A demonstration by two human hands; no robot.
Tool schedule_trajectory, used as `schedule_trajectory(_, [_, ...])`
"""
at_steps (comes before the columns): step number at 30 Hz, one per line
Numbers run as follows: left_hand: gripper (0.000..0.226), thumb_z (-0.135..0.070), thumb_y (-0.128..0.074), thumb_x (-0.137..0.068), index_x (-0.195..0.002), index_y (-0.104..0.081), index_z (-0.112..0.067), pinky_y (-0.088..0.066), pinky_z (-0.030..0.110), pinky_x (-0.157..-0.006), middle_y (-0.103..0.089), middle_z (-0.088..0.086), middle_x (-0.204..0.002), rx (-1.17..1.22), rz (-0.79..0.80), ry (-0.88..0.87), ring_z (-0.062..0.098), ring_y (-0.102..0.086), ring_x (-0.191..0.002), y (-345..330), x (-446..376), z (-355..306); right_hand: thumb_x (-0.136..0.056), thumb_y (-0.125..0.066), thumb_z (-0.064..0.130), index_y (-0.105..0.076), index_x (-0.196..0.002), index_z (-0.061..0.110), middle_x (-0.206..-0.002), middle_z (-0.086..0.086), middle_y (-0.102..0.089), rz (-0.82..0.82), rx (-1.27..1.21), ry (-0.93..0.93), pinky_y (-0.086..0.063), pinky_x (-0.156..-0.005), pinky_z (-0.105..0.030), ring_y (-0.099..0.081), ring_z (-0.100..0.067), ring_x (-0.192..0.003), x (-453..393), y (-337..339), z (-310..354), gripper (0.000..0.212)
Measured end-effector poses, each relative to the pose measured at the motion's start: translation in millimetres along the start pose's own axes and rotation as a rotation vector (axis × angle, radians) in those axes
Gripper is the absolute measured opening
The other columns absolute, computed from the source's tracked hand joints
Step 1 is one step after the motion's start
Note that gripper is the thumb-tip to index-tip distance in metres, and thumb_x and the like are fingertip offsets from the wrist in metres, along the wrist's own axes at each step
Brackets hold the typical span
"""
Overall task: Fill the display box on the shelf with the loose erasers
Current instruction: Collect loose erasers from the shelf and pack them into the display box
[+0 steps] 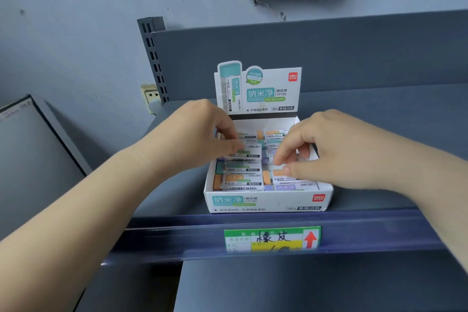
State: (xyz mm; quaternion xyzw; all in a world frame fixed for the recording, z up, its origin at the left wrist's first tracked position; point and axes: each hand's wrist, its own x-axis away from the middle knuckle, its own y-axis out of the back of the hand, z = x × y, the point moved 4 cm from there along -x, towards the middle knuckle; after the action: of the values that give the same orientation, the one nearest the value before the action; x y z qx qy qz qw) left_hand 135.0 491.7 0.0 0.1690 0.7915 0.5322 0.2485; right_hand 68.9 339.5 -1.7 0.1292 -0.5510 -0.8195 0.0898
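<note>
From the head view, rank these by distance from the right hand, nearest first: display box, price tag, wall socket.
Measured from the right hand:
1. Display box: right under the hand, whose fingers reach into it.
2. Price tag: below, on the shelf's front rail.
3. Wall socket: far left, on the wall behind the left hand.

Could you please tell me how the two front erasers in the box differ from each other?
The front left eraser has an orange end and lies wholly uncovered; the front right eraser has a purple end and sits partly under the right hand. Both lie flat in white printed sleeves inside the display box.
</note>
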Motion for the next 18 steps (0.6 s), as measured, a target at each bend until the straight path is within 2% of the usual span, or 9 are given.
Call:
schedule_trajectory(2, [0.011,-0.028,-0.066,-0.082,-0.087,-0.074,-0.021,-0.050,0.028,-0.072,-0.070,-0.006,-0.096,-0.017,0.018,-0.011,0.014,-0.061,-0.082,-0.6,0.9,-0.6,-0.080,-0.065,0.029,-0.072,-0.083,0.032,-0.078,0.013,-0.070,0.028,0.013,-0.023,-0.039,-0.069,-0.007,-0.058,-0.002,-0.076,-0.5,-4.0,0.6,0.009])
schedule_trajectory(5, [0.015,-0.026,-0.065,-0.083,-0.095,-0.073,-0.024,-0.051,0.030,-0.076,-0.069,-0.007,-0.095,-0.043,0.022,-0.052,0.014,-0.061,-0.083,-1.4,2.1,-1.3,-0.079,-0.066,0.029,-0.072,-0.077,0.034,-0.077,0.012,-0.071,0.048,-0.007,-0.048,-0.041,-0.067,-0.006,-0.059,0.000,-0.074,-1.1,-4.8,1.6,0.008])
schedule_trajectory(8, [0.012,-0.026,-0.064,-0.083,-0.091,-0.073,-0.027,-0.053,0.038,-0.078,-0.069,-0.008,-0.094,-0.049,0.015,-0.067,0.015,-0.061,-0.084,-2.2,1.5,1.2,-0.079,-0.067,0.027,-0.073,-0.077,0.033,-0.075,0.012,-0.071,0.051,-0.026,-0.073,-0.042,-0.065,-0.006,-0.058,0.003,-0.073,-1.2,-4.4,2.1,0.009])
schedule_trajectory(14, [0.013,-0.026,-0.060,-0.084,-0.089,-0.073,-0.026,-0.054,0.038,-0.076,-0.070,-0.007,-0.092,-0.080,0.016,-0.111,0.017,-0.061,-0.082,-3.1,0.3,0.6,-0.080,-0.066,0.028,-0.073,-0.080,0.033,-0.077,0.017,-0.070,0.027,0.003,-0.103,-0.041,-0.062,-0.002,-0.057,0.006,-0.073,-1.0,-5.9,4.6,0.009])
schedule_trajectory(18, [0.014,-0.027,-0.060,-0.084,-0.090,-0.073,-0.024,-0.055,0.038,-0.075,-0.069,-0.007,-0.092,-0.069,-0.013,-0.136,0.017,-0.062,-0.084,0.8,0.9,-6.8,-0.083,-0.063,0.028,-0.071,-0.091,0.031,-0.085,0.018,-0.064,-0.121,0.045,-0.072,-0.039,-0.066,-0.008,-0.055,0.000,-0.080,5.0,2.3,7.0,0.012])
